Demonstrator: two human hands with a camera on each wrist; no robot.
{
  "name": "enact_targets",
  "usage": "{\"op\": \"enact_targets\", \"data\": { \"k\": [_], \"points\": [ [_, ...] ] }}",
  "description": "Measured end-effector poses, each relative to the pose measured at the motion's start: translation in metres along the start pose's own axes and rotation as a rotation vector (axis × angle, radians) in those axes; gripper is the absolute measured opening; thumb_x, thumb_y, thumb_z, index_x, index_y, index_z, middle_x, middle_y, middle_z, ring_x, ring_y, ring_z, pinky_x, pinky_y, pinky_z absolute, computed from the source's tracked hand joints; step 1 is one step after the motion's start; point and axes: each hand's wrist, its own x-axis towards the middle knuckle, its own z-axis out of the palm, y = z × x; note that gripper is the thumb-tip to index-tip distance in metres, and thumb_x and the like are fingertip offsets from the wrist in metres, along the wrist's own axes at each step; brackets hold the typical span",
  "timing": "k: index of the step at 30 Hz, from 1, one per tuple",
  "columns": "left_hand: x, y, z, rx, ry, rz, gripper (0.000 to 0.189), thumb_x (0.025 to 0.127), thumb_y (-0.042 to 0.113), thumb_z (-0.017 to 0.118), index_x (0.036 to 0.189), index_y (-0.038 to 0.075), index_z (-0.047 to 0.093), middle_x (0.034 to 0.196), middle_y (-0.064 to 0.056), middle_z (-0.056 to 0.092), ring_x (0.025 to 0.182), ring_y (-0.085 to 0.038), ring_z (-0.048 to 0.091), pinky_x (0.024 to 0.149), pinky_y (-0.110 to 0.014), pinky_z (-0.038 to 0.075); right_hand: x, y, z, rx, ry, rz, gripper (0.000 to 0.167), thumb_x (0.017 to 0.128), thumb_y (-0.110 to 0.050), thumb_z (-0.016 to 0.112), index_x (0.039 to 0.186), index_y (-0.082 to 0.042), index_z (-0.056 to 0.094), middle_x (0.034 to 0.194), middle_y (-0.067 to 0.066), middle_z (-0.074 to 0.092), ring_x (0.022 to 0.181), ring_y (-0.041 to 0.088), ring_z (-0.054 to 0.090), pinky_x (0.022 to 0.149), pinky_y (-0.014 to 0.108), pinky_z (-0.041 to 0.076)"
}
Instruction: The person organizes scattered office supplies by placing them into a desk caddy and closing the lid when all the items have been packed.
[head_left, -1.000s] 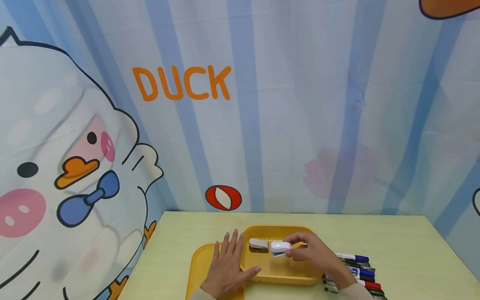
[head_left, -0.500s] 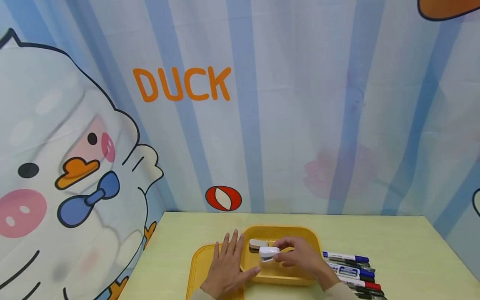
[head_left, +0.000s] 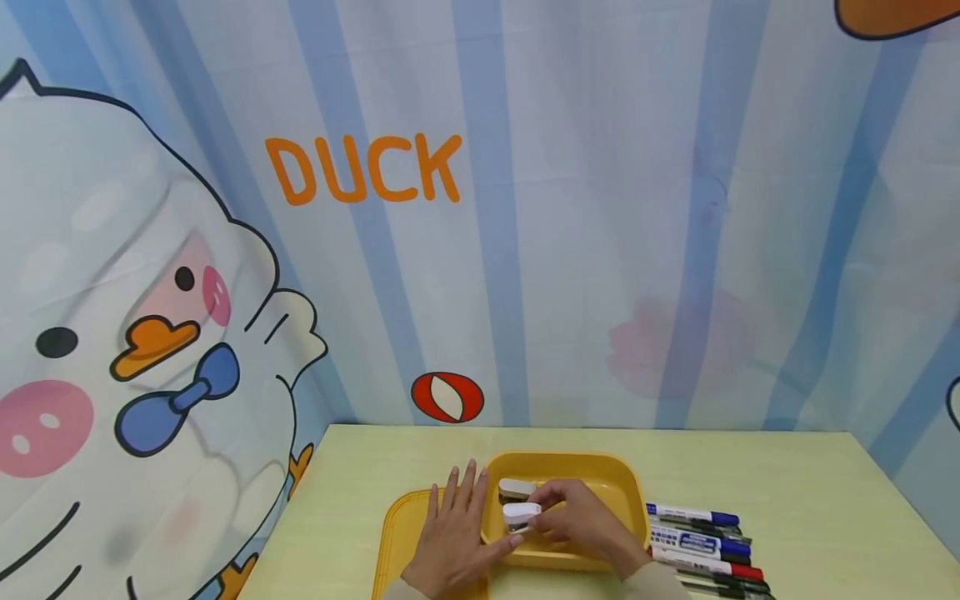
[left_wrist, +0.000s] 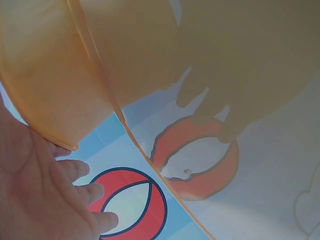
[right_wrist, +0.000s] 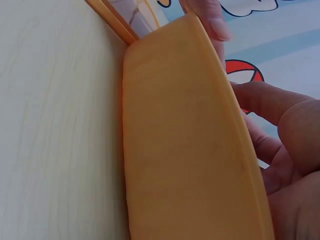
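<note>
A small white stapler [head_left: 521,514], pinched by the right hand [head_left: 581,527], is at the left end of a yellow plastic tray [head_left: 613,487], near a beige-and-brown stapler [head_left: 516,488]. The left hand [head_left: 454,537] spreads across the tray's rim and a flat yellow lid [head_left: 399,529].

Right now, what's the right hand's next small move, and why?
Probably ease the small white rounded stapler down onto the yellow rectangular plastic tray's floor. The right hand pinches it in its fingers at the tray's left end, just nearer than the beige-and-brown stapler. I can't tell whether it already touches.
</note>
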Motion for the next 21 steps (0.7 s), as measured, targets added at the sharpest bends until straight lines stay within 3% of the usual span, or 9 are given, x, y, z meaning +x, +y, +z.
{"op": "enact_targets", "data": {
  "k": [15, 21],
  "points": [
    [0.000, 0.001, -0.003, 0.004, -0.011, -0.002, 0.100, 0.089, 0.081, 0.043, 0.162, 0.013, 0.028, 0.169, -0.012, 0.019, 0.155, -0.039, 0.018, 0.118, -0.069, 0.016, 0.012, -0.001, 0.016, -0.112, 0.062, 0.045, 0.015, 0.085, 0.000, 0.077, 0.099, -0.001, 0.072, 0.084, 0.005, 0.068, 0.064, 0.014, 0.057, 0.056, 0.027, 0.051],
    [0.000, 0.001, -0.002, 0.008, -0.013, -0.004, 0.101, 0.089, 0.081, 0.042, 0.162, 0.013, 0.028, 0.169, -0.012, 0.019, 0.155, -0.039, 0.018, 0.118, -0.069, 0.016, 0.014, 0.003, 0.019, -0.169, 0.068, -0.029, 0.014, 0.082, 0.004, 0.077, 0.094, -0.001, 0.072, 0.081, 0.003, 0.067, 0.063, 0.013, 0.053, 0.056, 0.027, 0.047]
  ]
}}
